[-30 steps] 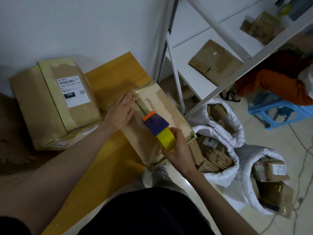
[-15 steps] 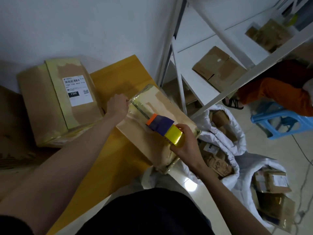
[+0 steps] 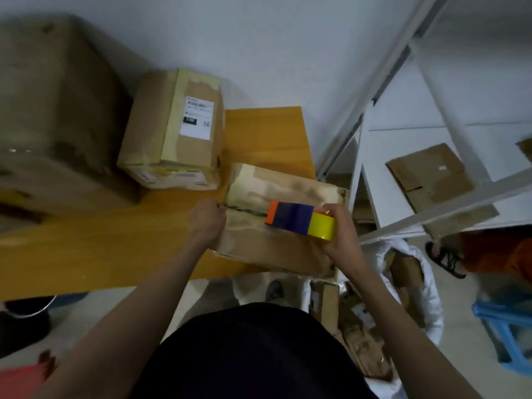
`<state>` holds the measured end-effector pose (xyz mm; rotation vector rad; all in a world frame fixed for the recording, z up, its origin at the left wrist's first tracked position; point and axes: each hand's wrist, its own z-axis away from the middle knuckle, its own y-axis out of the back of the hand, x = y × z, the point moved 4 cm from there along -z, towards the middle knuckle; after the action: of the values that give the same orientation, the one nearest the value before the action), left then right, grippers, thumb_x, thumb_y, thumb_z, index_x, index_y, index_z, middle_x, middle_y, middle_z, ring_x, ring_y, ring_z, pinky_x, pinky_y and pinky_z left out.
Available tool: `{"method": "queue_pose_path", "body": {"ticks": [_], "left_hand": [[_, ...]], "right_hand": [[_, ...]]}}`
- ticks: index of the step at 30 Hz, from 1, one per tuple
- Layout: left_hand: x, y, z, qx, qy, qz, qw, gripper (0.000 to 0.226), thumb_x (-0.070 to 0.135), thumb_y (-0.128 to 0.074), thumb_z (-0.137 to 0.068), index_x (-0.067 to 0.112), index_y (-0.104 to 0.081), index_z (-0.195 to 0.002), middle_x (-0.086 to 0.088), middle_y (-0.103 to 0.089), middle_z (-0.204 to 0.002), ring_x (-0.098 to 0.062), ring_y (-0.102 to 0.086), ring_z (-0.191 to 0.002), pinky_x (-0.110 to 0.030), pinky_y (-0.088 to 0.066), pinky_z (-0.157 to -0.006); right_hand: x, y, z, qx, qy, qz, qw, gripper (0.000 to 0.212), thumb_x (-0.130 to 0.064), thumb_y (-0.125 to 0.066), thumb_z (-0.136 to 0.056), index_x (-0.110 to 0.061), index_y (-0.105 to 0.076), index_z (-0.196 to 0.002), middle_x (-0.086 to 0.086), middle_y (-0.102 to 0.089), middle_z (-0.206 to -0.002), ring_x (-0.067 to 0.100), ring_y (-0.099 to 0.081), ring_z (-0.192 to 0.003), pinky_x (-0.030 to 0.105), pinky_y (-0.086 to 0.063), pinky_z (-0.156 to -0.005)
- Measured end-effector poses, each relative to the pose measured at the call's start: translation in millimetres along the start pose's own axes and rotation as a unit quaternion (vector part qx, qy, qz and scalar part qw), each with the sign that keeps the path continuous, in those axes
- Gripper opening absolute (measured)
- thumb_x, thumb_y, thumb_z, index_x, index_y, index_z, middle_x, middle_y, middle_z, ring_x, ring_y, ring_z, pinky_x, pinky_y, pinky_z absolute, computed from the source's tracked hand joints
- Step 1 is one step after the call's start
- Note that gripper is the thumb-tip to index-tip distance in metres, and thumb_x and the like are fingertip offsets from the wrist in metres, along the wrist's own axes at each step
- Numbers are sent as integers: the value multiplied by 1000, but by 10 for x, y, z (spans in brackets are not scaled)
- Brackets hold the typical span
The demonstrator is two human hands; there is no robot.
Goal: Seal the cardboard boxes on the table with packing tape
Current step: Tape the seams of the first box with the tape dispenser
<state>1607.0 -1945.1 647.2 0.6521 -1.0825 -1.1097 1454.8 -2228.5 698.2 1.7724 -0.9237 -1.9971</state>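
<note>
Left hand [image 3: 205,223] fisted at box [image 3: 276,249] end, right hand [image 3: 338,234] fingers clamped on tape dispenser [image 3: 299,223]; box overhangs desk [image 3: 115,249], hard pull may tip it.

Three cardboard boxes [image 3: 282,223] [image 3: 172,131] [image 3: 54,116] on the table [image 3: 264,133], one tape dispenser [image 3: 299,221], two hands [image 3: 205,221] [image 3: 339,234].

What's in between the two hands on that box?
In the head view, between the left hand and right hand lies the box top's seam and the tape dispenser, resting on it.
</note>
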Motion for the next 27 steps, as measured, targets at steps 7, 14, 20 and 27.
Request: {"method": "queue_pose_path", "body": {"ticks": [7,14,20,27], "left_hand": [[-516,78,360,41,106,52,992,31,23,-53,-100,4,-69,-81,-12,-64,-74,-24,-56,-64,-33,-42,-56],[-634,173,377,72,125,77,987,25,14,-58,-94,2,-72,-79,-15,-68,-74,-32,-63,-70,-40,-52,-62],[-1247,248,540,57,192,115,973,24,5,-55,-95,14,-71,-111,-12,-73,-95,-26,-67,-77,-42,-59,-71],[-8,-12,464,60,-139,122,981,56,32,-69,-93,27,-48,-145,0,-48,-146,-17,-50,-127,-36,-45,-103]], "right_hand": [[-230,-255,-329,-54,114,-6,992,40,-10,-72,-82,-17,-55,-117,5,-56,-116,15,-54,-102,7,-35,-80],[-233,-59,-423,-11,109,-63,992,56,-4,-78,-83,-32,-49,-121,-6,-57,-115,4,-56,-102,16,-44,-79],[-78,391,-564,91,82,-81,989,44,-2,-71,-81,-13,-54,-120,4,-59,-111,14,-56,-98,20,-47,-75],[-167,144,-540,32,63,-93,993,56,12,-70,-76,-16,-56,-122,-2,-59,-113,14,-56,-105,9,-42,-78]]}}
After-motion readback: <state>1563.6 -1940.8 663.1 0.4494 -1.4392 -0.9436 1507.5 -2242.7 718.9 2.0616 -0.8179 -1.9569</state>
